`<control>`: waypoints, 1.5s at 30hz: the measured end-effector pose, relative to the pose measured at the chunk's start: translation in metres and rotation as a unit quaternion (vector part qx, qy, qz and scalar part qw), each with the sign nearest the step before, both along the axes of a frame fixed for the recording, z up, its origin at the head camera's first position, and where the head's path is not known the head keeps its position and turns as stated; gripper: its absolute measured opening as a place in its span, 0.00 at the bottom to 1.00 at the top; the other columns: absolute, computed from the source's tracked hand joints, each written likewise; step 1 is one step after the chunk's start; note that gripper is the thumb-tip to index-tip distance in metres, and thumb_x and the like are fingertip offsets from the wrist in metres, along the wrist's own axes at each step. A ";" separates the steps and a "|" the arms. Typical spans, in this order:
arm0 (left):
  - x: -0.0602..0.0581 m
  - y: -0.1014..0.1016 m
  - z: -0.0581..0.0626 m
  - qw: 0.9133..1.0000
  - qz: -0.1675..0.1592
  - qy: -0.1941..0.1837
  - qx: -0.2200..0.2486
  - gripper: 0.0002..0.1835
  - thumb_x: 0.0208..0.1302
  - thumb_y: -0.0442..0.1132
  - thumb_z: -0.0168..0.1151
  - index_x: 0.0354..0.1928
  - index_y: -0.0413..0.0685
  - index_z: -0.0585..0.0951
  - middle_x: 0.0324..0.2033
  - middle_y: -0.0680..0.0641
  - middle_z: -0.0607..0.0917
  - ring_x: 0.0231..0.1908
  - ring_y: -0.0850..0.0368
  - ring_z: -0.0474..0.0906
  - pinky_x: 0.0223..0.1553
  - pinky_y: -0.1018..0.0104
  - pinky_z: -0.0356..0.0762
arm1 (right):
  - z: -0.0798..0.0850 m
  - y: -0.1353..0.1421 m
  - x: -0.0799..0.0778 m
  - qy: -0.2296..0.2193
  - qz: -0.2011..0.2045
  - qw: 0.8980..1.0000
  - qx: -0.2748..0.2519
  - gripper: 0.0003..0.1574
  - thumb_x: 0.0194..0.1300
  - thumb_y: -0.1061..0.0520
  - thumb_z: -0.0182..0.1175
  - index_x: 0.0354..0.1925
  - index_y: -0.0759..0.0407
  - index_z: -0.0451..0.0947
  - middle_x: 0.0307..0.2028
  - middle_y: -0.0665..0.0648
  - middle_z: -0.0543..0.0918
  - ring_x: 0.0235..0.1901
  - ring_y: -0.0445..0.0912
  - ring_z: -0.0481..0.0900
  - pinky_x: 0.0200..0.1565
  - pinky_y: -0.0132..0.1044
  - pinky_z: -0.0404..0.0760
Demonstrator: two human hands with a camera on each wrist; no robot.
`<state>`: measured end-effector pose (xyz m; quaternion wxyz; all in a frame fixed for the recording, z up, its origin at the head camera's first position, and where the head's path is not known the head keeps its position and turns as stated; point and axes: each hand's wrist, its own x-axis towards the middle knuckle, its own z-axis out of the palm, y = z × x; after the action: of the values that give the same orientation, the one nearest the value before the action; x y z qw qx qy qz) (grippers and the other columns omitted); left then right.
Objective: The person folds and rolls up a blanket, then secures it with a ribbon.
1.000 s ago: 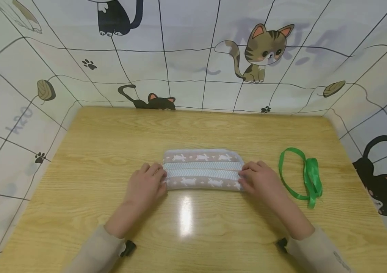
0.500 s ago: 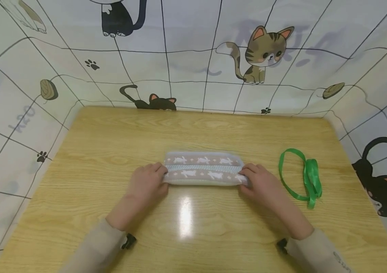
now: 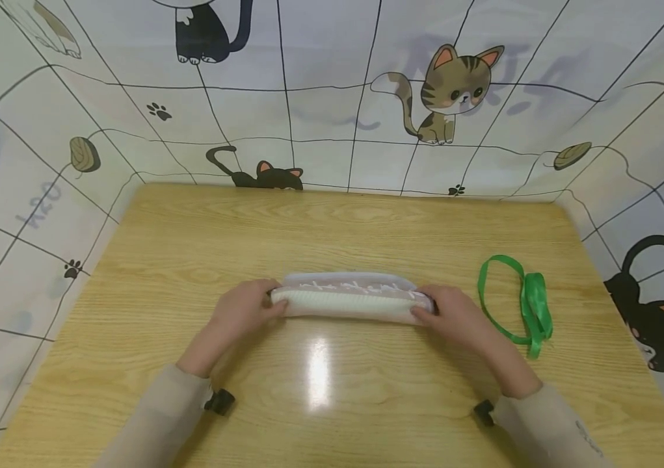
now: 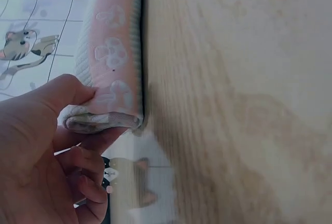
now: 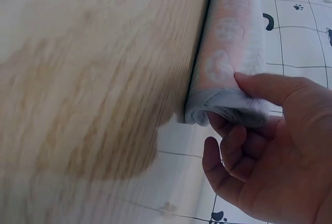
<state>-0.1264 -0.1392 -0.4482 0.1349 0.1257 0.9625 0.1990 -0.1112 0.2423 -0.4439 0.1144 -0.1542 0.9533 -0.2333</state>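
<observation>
A patterned cloth point(image 3: 349, 302), rolled up from its near side, lies across the middle of the table. Its far edge, with white rabbit prints, still lies flat behind the roll. My left hand point(image 3: 244, 307) pinches the roll's left end; in the left wrist view the thumb lies on the pink band of the cloth point(image 4: 111, 53) and fingers are under its end. At the right end my right hand point(image 3: 454, 315) grips the roll likewise. The right wrist view shows the thumb on top of the cloth point(image 5: 225, 42) and fingertips tucked at the layered, grey-edged end.
A coiled green ribbon point(image 3: 535, 305) lies to the right of the right hand. The wooden table point(image 3: 332, 227) meets a cat-printed covering point(image 3: 326, 110) at the back and both sides. Light glares off the wood in front of the roll.
The cloth has gone from a flat folded strip to a thicker roll, turned over away from me. Both hands have shifted from its side edges to holding the roll's ends. The ribbon is unmoved.
</observation>
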 end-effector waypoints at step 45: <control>-0.013 0.017 -0.010 0.913 -0.096 0.330 -0.221 0.10 0.59 0.31 0.70 0.42 0.49 0.83 0.40 0.51 0.83 0.36 0.54 0.76 0.28 0.68 0.74 | -0.007 -0.010 -0.021 0.193 0.048 0.971 0.136 0.21 0.54 0.64 0.74 0.48 0.60 0.83 0.47 0.59 0.84 0.44 0.56 0.80 0.45 0.48 0.84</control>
<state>-0.1397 -0.1222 -0.4583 -0.1479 0.2434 0.9548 -0.0857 -0.1321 0.2320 -0.4507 -0.0409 -0.2252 0.9715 -0.0618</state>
